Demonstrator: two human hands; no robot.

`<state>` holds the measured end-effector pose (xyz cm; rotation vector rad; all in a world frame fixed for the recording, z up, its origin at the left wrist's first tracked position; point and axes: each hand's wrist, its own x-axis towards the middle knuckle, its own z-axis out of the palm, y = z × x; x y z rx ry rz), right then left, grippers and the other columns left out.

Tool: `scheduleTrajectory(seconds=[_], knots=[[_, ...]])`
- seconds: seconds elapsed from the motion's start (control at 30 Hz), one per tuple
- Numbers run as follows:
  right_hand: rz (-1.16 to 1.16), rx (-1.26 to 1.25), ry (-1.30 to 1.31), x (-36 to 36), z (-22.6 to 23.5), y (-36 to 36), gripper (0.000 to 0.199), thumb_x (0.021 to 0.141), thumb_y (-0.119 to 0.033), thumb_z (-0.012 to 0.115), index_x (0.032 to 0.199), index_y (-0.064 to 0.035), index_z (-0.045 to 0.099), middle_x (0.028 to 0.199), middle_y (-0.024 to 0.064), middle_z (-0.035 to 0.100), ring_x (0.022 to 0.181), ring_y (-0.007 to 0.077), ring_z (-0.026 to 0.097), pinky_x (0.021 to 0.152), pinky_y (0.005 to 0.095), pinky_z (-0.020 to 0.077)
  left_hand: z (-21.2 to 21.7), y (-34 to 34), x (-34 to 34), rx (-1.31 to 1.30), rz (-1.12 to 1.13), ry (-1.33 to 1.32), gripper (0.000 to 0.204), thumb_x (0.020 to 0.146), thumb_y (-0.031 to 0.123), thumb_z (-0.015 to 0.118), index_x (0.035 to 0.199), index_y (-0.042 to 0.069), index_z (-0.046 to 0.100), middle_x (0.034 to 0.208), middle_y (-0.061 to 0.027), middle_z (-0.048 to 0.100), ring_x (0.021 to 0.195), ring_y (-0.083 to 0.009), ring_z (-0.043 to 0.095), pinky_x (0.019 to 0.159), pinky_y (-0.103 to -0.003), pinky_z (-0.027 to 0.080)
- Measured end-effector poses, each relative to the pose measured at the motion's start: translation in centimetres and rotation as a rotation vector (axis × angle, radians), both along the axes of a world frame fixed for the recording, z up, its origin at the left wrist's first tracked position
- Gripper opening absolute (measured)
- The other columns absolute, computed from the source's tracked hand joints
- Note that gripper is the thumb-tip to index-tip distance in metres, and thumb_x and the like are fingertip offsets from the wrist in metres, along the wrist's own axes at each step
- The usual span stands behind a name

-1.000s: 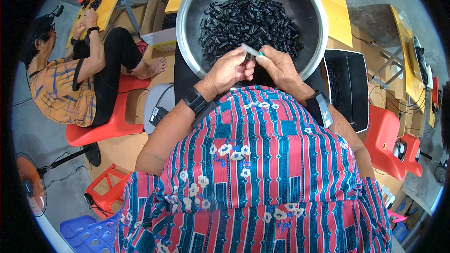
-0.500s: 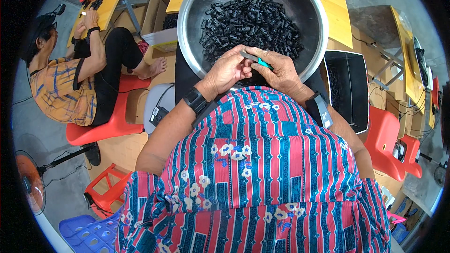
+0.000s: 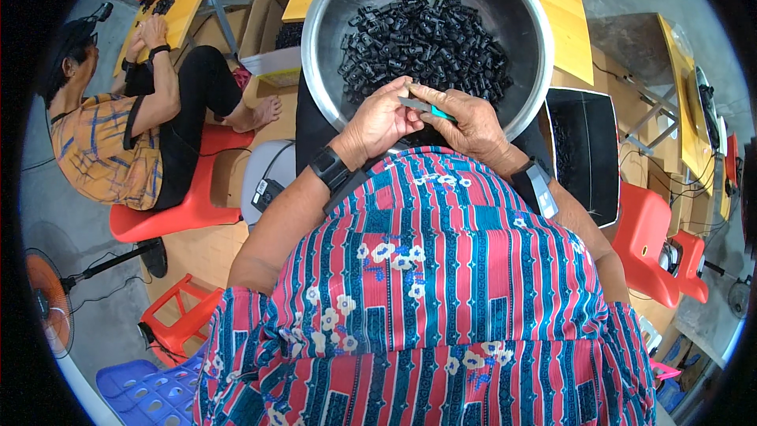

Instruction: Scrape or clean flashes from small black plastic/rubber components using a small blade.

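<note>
My right hand [image 3: 468,120] is closed round a small knife [image 3: 438,112] with a teal handle and a short grey blade that points left. Facing it, my left hand [image 3: 378,117] has its fingers pinched together near the blade; whatever they hold is hidden or too small to make out. Both hands meet over the near rim of a large steel basin [image 3: 317,55]. A heap of small black plastic parts [image 3: 426,43] lies in the basin, just beyond my fingers.
A black-lined box [image 3: 587,158] with black parts stands to the right, by red stools [image 3: 643,237]. At the left, a co-worker [image 3: 110,142] sits at a yellow table [image 3: 189,16]. A cardboard box [image 3: 268,20] stands left of the basin; a fan [image 3: 51,308] is lower left.
The knife blade has shifted slightly left and down between my hands, and its angle has flattened. My left hand stays nearly in place.
</note>
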<state>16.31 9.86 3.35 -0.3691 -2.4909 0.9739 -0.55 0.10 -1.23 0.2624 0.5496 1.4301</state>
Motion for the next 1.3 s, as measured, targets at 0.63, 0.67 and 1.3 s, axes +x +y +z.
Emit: scheduleTrajectory(seconds=[0.63,0.67,1.3], knots=[[-0.350,-0.607,0.255,0.4,0.2,0.7,0.026,0.090,-0.010,0.059,0.115,-0.0015,0.063,0.107,0.0056,0.065,0.104,0.0119,0.056,0.092,0.0256,0.0416,4.1,0.0,-1.4,0.150,0.048,0.186,0.020,0.099,0.023,0.044,0.106,0.006,0.052,0.091,-0.0062,0.054,0.073,-0.0119,0.050,0.070,-0.028,0.045],[-0.350,-0.609,0.254,0.4,0.2,0.7,0.026,0.090,-0.010,0.059,0.115,-0.0015,0.063,0.107,0.0056,0.065,0.104,0.0119,0.056,0.092,0.0256,0.0416,4.1,-0.1,-1.4,0.118,0.056,0.190,0.021,0.098,0.023,0.045,0.105,0.005,0.052,0.089,-0.0049,0.054,0.072,-0.0112,0.050,0.068,-0.027,0.045],[-0.359,-0.727,0.278,0.4,-0.3,1.1,0.024,0.091,-0.013,0.059,0.112,-0.0039,0.065,0.103,0.0022,0.065,0.096,0.0085,0.056,0.086,0.0232,0.0434,7.1,-2.3,-1.7,0.138,-0.360,2.153,0.024,0.069,0.008,0.070,0.092,0.007,0.061,0.092,-0.0123,0.058,0.090,-0.0318,0.059,0.079,-0.040,0.049]])
